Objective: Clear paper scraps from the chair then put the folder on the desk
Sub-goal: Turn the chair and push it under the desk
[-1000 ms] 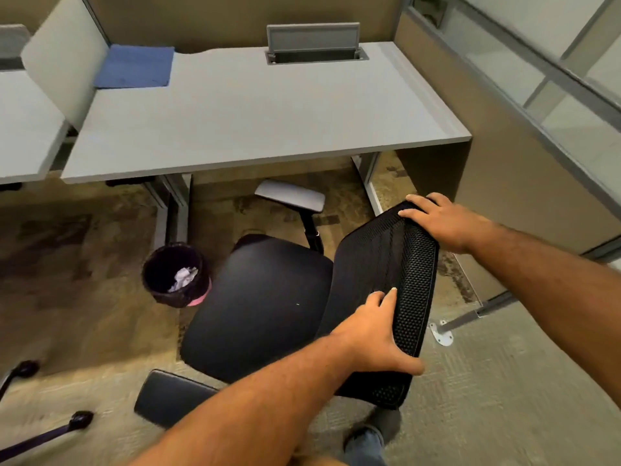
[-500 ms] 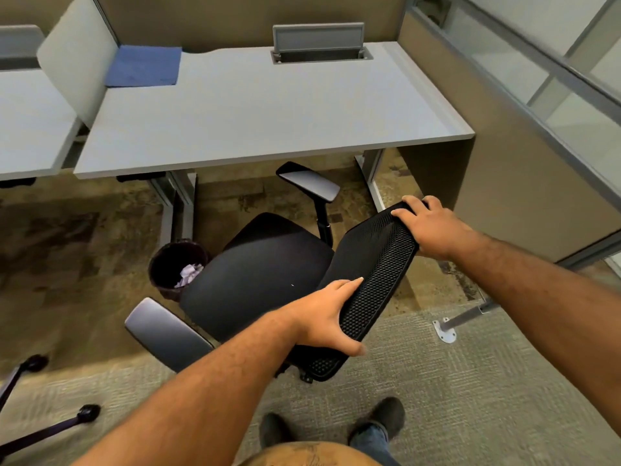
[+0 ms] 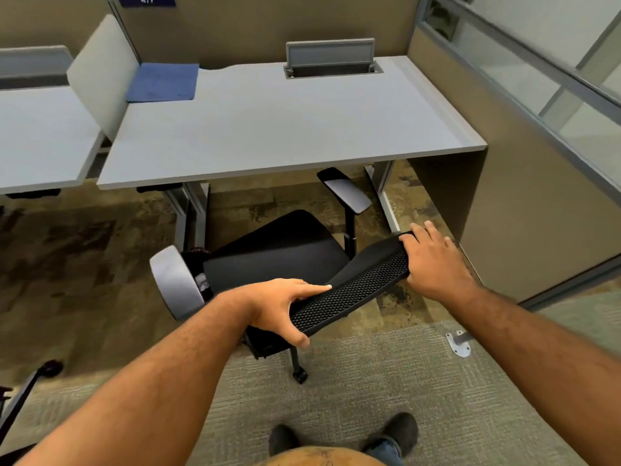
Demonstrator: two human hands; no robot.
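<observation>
Chair (image 3: 285, 250) has swung round over the last second: seat now faces the desk (image 3: 268, 129), nose partly under its edge, and the bin that stood clear on the left is now mostly hidden behind the armrest (image 3: 174, 280). Left hand (image 3: 279, 307) and right hand (image 3: 433, 260) are each wrapped over the top edge of the backrest (image 3: 353, 287). Seat looks bare and the blue folder (image 3: 163, 82) is already on the desk's back left corner, so I'd say it's basically done, just tucking in.
</observation>
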